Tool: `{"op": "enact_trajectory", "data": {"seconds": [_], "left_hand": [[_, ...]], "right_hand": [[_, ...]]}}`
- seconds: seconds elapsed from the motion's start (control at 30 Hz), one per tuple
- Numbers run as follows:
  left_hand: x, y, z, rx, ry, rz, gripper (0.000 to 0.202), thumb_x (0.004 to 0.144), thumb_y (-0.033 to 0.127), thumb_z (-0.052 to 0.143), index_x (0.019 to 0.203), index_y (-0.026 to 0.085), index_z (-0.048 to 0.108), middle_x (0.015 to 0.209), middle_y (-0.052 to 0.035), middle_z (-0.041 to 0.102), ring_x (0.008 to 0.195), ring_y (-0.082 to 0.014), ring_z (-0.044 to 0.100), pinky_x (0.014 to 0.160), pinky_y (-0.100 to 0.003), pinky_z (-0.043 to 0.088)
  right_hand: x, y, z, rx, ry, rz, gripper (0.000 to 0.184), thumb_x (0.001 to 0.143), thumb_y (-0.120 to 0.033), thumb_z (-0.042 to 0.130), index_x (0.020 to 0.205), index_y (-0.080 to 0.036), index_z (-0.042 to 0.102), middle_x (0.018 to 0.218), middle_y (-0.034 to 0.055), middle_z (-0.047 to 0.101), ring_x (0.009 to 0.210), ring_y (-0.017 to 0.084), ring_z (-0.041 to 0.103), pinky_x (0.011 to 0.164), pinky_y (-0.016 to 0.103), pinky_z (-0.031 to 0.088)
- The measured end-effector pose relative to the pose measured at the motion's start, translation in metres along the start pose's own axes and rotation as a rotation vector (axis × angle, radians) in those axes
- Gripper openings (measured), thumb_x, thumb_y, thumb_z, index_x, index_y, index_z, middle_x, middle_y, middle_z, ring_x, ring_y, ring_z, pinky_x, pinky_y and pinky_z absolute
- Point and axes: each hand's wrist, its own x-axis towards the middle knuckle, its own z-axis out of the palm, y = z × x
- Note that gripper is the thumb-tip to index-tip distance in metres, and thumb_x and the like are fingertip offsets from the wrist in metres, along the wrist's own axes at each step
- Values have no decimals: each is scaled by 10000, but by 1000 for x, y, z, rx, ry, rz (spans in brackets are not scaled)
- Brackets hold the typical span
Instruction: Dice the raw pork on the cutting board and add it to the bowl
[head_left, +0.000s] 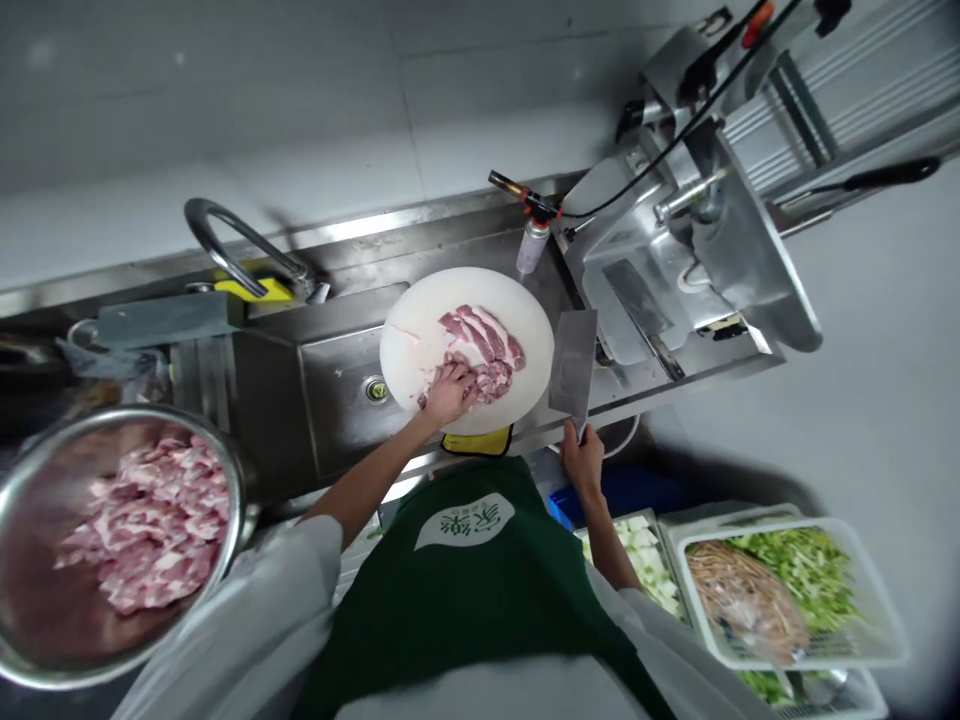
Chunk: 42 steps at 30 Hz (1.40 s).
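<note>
My left hand (pixel 451 392) lies on the round white cutting board (pixel 525 310) with its fingers curled over small pieces of cut raw meat (pixel 493 382). Just beyond it rest larger slices of raw meat (pixel 484 330), red with pale fat. My right hand (pixel 583 450) grips the handle of a cleaver (pixel 574 360). The broad blade is off the board's right side, pointing away from me. A yellow cloth (pixel 478 442) shows under the near edge of the board.
A steel bowl (pixel 238 500) of cut meat stands at left. Behind the sink (pixel 337 390) rises a faucet (pixel 240 225). A gas torch (pixel 532 240), a second cleaver (pixel 637 300) and a slicing machine (pixel 757 240) are at right. A vegetable basket (pixel 885 610) sits lower right.
</note>
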Motion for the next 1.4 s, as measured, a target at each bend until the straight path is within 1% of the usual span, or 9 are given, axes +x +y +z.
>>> {"op": "enact_trajectory", "data": {"seconds": [0.1,0.23,0.47,0.6,0.73,0.9,1.07,1.2,1.4], "left_hand": [[8,-2,-20,49,-24,5,248,959,388,579,1022,240,768,1277,-139,637,1307,-413,414,1084,-652,280],[74,-8,-41,108,-77,45,275,901,252,634,1154,245,740,1448,-154,558,1403,-457,325,1100,-707,225],[140,-24,-33,123,-274,191,386,753,138,708,1128,227,714,1265,-166,690,1300,-379,530,1189,-656,164],[131,-43,-43,-41,-232,67,235,596,171,795,812,197,706,816,-108,726,988,-345,686,1114,-544,380],[111,-67,-80,-453,-22,-281,259,575,244,782,817,189,706,626,-26,640,620,-244,646,691,-363,547],[61,-85,-154,-829,460,-594,286,638,334,724,864,179,642,660,12,622,550,-159,588,556,-293,534],[1,-101,-205,-861,645,-710,297,641,328,783,800,173,586,621,46,563,514,-118,517,494,-265,492],[-30,-107,-208,-788,716,-735,328,643,331,776,875,164,613,649,50,583,509,-101,513,467,-223,451],[-20,-87,-161,-689,527,-732,411,718,389,702,1049,169,596,565,62,543,414,-118,489,418,-220,402]], "right_hand": [[1,5,1,48,-4,37,409,890,-630,569,759,-246,516,508,-44,538,444,159,504,491,287,414],[8,9,-2,46,-15,60,423,895,-652,553,784,-245,524,512,-45,536,456,163,510,482,281,405],[16,11,-13,-50,22,10,459,901,-685,529,790,-241,563,560,-3,572,559,187,536,526,285,420],[10,7,-16,-98,56,-32,434,918,-658,498,771,-252,538,599,5,584,570,182,516,564,287,399],[3,-2,-19,-196,-20,-102,353,939,-573,477,795,-256,538,642,14,596,597,187,531,602,287,371],[-4,-33,-1,-391,-390,-270,253,990,-452,506,895,-241,608,715,36,661,676,207,611,638,274,366],[-17,-68,63,-544,-803,-429,232,1034,-410,537,1002,-221,668,932,70,746,852,216,678,729,259,405],[-18,-71,102,-677,-839,-476,303,1057,-432,495,1141,-202,675,1026,108,760,950,266,704,820,307,447],[-9,-63,100,-869,-714,-418,410,1091,-456,378,1288,-182,609,1094,161,759,1000,288,730,838,329,480]]}}
